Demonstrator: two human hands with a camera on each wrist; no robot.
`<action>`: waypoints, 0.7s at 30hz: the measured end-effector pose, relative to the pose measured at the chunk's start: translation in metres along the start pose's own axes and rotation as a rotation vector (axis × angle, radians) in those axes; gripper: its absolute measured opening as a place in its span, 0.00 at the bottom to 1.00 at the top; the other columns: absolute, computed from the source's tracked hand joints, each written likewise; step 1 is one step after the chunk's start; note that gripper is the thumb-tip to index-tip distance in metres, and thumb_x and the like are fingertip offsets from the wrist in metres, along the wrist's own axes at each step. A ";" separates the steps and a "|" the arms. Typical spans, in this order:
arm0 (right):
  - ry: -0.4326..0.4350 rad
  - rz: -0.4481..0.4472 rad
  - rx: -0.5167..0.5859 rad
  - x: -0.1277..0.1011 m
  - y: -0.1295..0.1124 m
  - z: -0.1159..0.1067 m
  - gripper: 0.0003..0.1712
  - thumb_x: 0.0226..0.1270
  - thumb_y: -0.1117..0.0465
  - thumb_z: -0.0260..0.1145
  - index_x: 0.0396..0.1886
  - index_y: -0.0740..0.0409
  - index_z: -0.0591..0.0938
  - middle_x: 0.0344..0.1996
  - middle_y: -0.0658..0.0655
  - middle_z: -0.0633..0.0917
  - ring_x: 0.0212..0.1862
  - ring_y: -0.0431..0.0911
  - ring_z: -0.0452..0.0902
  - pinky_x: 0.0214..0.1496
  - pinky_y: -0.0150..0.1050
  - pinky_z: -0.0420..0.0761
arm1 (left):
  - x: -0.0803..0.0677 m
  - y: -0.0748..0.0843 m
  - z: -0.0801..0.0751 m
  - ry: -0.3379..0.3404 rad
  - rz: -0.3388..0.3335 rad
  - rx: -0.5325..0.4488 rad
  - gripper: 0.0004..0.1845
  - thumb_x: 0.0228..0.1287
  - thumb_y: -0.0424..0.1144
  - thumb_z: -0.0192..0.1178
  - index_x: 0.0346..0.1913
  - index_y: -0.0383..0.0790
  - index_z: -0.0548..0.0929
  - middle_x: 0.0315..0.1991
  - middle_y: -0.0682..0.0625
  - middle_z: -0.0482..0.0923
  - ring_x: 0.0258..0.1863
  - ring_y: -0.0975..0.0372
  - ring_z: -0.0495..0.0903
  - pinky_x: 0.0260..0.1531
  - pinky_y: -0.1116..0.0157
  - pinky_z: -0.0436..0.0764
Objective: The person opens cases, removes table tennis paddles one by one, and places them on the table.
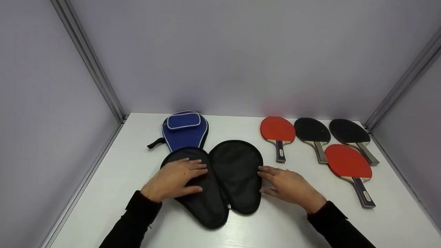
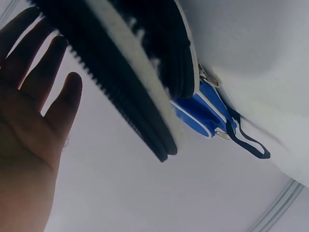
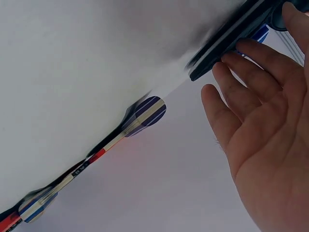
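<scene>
The black case (image 1: 213, 179) lies unzipped, both halves spread on the surface (image 1: 137, 172). The left hand (image 1: 175, 179) presses one half flat, grip released; the right hand (image 1: 289, 186), fingers straight, touches the other's edge. Best keep both halves pinned flat.

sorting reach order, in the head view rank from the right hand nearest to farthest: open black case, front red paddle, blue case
1. open black case: touched by the right hand at its right edge.
2. front red paddle: on the hand's right, apart from it.
3. blue case: far back left, behind the black case.
</scene>
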State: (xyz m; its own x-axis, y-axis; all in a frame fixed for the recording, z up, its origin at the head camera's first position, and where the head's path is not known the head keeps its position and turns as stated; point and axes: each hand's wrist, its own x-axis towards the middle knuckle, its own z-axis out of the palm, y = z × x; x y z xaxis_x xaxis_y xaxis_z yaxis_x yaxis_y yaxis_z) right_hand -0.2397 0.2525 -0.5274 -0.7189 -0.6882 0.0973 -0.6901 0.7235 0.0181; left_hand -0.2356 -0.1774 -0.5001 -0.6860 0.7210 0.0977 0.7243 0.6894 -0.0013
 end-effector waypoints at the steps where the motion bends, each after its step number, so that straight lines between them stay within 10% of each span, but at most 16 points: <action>1: -0.005 -0.001 0.006 0.001 0.000 0.001 0.32 0.84 0.46 0.78 0.76 0.61 0.88 0.78 0.62 0.89 0.75 0.58 0.91 0.62 0.61 0.97 | -0.001 -0.002 -0.001 0.011 -0.011 0.011 0.35 0.84 0.62 0.70 0.81 0.45 0.86 0.82 0.49 0.85 0.86 0.53 0.81 0.89 0.47 0.78; 21: -0.041 0.013 0.043 0.004 -0.003 0.005 0.33 0.87 0.45 0.74 0.77 0.63 0.88 0.78 0.63 0.88 0.78 0.59 0.88 0.68 0.62 0.96 | -0.035 -0.042 -0.023 0.132 -0.426 -0.046 0.38 0.85 0.56 0.71 0.86 0.37 0.80 0.82 0.36 0.83 0.81 0.39 0.84 0.77 0.33 0.87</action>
State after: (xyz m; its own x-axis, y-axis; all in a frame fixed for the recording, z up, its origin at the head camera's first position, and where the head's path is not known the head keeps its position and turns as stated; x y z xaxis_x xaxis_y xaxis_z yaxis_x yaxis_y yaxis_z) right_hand -0.2405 0.2472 -0.5323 -0.7299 -0.6812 0.0560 -0.6831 0.7299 -0.0257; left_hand -0.2407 -0.2337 -0.4806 -0.9115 0.3557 0.2063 0.3829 0.9171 0.1106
